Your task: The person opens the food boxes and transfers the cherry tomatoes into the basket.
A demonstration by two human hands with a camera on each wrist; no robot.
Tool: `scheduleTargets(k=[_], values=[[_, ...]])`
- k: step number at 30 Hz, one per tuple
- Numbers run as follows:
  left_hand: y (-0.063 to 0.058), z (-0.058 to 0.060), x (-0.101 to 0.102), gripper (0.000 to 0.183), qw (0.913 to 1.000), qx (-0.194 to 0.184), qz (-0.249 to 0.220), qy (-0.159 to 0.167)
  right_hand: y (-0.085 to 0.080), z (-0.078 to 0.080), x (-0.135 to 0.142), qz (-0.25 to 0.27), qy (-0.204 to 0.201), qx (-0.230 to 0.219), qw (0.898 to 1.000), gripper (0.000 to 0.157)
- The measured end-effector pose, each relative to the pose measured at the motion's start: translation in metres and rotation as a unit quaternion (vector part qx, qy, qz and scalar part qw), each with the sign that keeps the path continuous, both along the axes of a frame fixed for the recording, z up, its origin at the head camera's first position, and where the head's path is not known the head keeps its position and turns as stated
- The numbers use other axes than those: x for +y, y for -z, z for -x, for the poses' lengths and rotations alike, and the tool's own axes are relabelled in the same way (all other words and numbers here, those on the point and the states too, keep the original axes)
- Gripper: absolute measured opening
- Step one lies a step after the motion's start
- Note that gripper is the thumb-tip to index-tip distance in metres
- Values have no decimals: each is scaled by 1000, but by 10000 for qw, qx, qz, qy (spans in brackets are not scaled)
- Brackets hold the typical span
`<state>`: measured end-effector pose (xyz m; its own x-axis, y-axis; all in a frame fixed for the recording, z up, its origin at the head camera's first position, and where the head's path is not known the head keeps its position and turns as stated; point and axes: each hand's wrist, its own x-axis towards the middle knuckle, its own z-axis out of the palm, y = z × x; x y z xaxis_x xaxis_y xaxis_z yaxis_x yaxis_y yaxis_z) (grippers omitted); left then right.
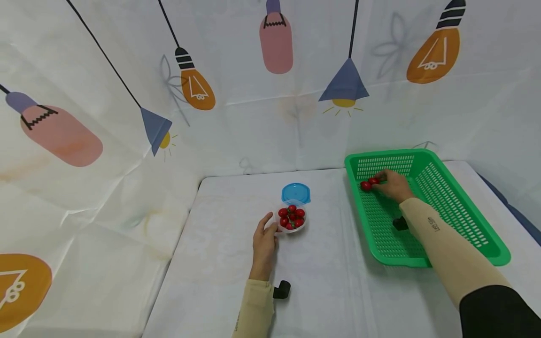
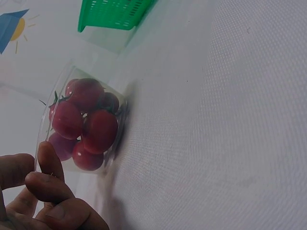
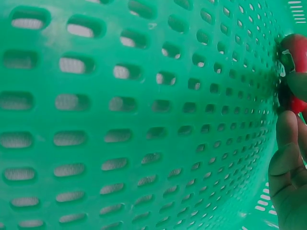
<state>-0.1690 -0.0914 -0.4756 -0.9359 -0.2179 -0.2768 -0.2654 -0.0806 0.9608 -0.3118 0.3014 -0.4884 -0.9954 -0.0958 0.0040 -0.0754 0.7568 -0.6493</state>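
A small clear plastic container [image 1: 302, 226] with several red cherry tomatoes [image 2: 100, 130] inside stands on the white-covered table, its blue lid [image 1: 296, 193] folded open at the back. My left hand [image 1: 264, 244] pinches the near left rim of the container between its fingertips. Inside the green basket [image 1: 465, 197], my right hand [image 1: 395, 186] holds a cherry tomato [image 1: 374, 180] with thumb and fingers, low at the left side. Another tomato [image 1: 365, 186] lies right beside it. In the right wrist view, a green stem shows on a red tomato [image 3: 296, 50] at the fingertips.
The slotted basket stands at the table's right, near the back wall. A white sheet [image 1: 270, 141] printed with lamps and bulbs hangs behind and to the left. The white tablecloth [image 1: 329, 281] spreads between container and basket. Each wrist carries a small black camera.
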Motion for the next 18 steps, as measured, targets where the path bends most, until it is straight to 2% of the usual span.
scheduleTargets(k=[3,5,8,10,13,15,18], values=[[13,5,-1,44,10000,1,-10,-64,1,0,0,8,2,51,10000,44],[14,6,-1,44,10000,-6,-4,-66,0,0,0,16,9,64,10000,43],[10,4,-1,44,10000,21,25,-39,0,0,0,10,15,39,10000,43],[-2,-1,1,44,10000,30,40,5,0,0,-1,17,34,-14,10000,44],[-3,-2,1,44,10000,21,52,12,-1,1,0,35,72,-104,9999,45],[1,1,0,44,10000,12,38,17,-2,1,-1,62,106,-166,9998,47],[15,7,-2,44,10000,-27,-1,-3,-5,1,-1,99,151,-172,9997,48]])
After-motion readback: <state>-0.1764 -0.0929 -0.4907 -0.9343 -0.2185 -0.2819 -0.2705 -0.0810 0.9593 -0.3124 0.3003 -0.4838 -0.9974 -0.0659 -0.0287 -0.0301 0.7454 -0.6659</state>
